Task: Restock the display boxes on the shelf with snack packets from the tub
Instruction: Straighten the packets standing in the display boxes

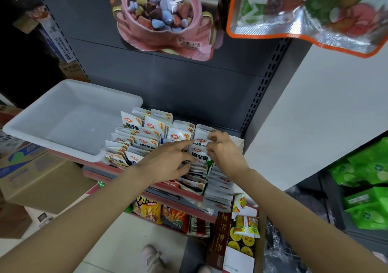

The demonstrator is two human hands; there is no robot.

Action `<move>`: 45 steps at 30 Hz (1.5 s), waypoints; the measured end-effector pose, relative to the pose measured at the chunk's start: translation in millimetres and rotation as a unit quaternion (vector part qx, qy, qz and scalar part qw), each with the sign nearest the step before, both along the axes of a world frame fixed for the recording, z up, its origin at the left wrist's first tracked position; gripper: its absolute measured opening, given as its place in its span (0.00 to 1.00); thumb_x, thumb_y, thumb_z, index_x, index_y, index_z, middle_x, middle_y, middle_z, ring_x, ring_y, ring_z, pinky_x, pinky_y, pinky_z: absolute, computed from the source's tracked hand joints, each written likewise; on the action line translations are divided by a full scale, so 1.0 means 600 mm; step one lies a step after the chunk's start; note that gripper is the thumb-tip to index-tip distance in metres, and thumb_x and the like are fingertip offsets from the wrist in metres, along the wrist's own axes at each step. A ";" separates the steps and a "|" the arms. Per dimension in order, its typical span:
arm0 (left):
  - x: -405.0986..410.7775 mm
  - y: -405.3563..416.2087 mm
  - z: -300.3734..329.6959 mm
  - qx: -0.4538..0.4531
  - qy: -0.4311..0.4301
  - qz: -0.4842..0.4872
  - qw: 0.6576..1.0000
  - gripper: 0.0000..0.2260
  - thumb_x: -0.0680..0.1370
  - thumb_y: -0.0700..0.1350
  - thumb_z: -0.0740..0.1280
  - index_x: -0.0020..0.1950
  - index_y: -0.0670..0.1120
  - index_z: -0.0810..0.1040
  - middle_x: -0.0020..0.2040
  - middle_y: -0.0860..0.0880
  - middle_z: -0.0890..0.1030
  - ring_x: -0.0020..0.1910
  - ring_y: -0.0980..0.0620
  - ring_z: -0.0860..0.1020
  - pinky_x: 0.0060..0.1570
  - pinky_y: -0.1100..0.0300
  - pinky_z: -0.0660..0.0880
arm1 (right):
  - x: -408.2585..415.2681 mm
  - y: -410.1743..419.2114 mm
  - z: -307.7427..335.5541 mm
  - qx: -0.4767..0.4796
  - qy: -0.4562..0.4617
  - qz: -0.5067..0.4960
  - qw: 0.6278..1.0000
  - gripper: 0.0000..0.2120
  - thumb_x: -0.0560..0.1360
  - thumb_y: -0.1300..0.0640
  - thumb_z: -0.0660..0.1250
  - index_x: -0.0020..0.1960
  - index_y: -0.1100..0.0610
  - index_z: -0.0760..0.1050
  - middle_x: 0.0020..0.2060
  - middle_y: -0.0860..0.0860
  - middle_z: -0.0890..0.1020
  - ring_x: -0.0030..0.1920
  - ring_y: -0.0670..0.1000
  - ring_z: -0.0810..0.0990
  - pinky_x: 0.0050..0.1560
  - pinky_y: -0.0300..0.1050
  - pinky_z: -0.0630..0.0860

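Note:
A white plastic tub (69, 117) sits on the shelf at the left, and I see no packets inside it. To its right, display boxes hold upright rows of white snack packets (144, 138) with red logos. My left hand (168, 163) reaches over the middle rows, its fingers spread and touching the packets. My right hand (224, 151) has its fingers curled on the tops of the packets in the right box (201, 140), pinching them. One packet with black lettering (199, 157) stands between the two hands.
The dark metal shelf back (178, 79) rises behind the boxes. Hanging bags of sweets (163, 14) are overhead. A lower shelf holds chip bags (159, 211) and a box of yellow packets (245, 228). Cardboard cartons (37, 180) stand at the left, green bags (369, 178) at the right.

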State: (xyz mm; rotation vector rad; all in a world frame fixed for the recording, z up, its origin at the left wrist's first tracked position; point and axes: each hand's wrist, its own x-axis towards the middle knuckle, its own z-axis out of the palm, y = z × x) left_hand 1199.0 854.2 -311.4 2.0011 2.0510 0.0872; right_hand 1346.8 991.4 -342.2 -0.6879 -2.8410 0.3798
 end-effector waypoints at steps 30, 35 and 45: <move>0.016 0.019 0.010 -0.025 0.018 -0.009 0.999 0.10 0.79 0.51 0.60 0.56 0.48 0.67 0.52 0.48 0.75 0.47 0.51 0.72 0.40 0.58 0.64 | 0.016 0.008 0.035 -0.302 0.053 -0.007 0.952 0.05 0.74 0.61 0.66 0.49 0.55 0.77 0.45 0.49 0.84 0.49 0.47 0.81 0.54 0.42 0.77; 0.015 0.018 0.008 -0.006 0.022 -0.033 0.999 0.09 0.80 0.50 0.60 0.56 0.47 0.69 0.52 0.48 0.78 0.49 0.47 0.76 0.42 0.56 0.70 | -0.018 0.025 0.021 -0.144 -0.059 -0.067 0.986 0.14 0.81 0.60 0.54 0.60 0.57 0.74 0.52 0.58 0.81 0.52 0.59 0.79 0.49 0.47 0.75; 0.011 0.019 -0.004 0.044 0.018 -0.058 0.997 0.06 0.80 0.48 0.60 0.52 0.47 0.72 0.48 0.48 0.78 0.45 0.47 0.77 0.43 0.55 0.72 | -0.045 0.026 0.021 -0.022 -0.201 -0.106 0.974 0.13 0.77 0.64 0.61 0.60 0.57 0.75 0.55 0.57 0.78 0.53 0.58 0.79 0.42 0.45 0.72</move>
